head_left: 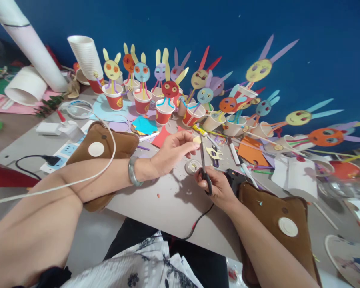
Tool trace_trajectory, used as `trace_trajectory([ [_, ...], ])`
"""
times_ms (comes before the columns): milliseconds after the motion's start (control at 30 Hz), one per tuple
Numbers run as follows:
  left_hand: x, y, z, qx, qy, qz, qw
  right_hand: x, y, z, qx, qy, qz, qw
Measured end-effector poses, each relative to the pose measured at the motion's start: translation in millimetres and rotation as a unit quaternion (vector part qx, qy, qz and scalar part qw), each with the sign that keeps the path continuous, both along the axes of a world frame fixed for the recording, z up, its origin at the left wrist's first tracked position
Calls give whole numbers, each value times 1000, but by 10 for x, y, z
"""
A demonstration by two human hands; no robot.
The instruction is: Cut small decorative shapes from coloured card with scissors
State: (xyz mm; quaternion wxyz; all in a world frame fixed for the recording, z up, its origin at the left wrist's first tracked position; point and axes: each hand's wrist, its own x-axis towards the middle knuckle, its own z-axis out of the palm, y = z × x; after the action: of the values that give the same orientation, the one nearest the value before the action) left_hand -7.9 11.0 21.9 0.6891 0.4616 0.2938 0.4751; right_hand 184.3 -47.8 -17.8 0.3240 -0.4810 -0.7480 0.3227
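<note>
Between the thumb and fingers of my left hand (175, 152) is a small pale-yellow paper piece (197, 140). My right hand (216, 188) grips the dark handles of a pair of scissors (203, 160), whose blades point away from me beside the paper. Whether the blades touch it, I cannot tell. Under the hands, a small round clear container (192, 167) sits on the table. Just right of the scissors lies a yellow paper scrap (213, 153) with cut-out edges.
Paper cups with rabbit figures (165, 112) line the blue wall. A stack of white cups (85, 56) stands back left. Brown cushions (276, 216) lie under my arms. A white cable (115, 150) crosses over my left arm near a power strip (58, 156). Markers (233, 151) lie right.
</note>
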Motion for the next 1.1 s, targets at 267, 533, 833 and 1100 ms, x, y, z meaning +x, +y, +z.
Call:
trace_trajectory([
  [267, -5, -9, 18, -7, 4, 1, 1000, 17, -1, 12, 1, -8, -8, 1000],
  [533, -4, 9, -46, 9, 23, -29, 999, 50, -7, 101, -29, 1, 48, 998],
  [833, -16, 19, -56, 40, 21, -53, 998, 80, -7, 109, -51, 6, 73, 996],
  [1100, -35, 13, -31, 51, 37, -67, 996, 66, -9, 112, -46, 3, 65, 997],
])
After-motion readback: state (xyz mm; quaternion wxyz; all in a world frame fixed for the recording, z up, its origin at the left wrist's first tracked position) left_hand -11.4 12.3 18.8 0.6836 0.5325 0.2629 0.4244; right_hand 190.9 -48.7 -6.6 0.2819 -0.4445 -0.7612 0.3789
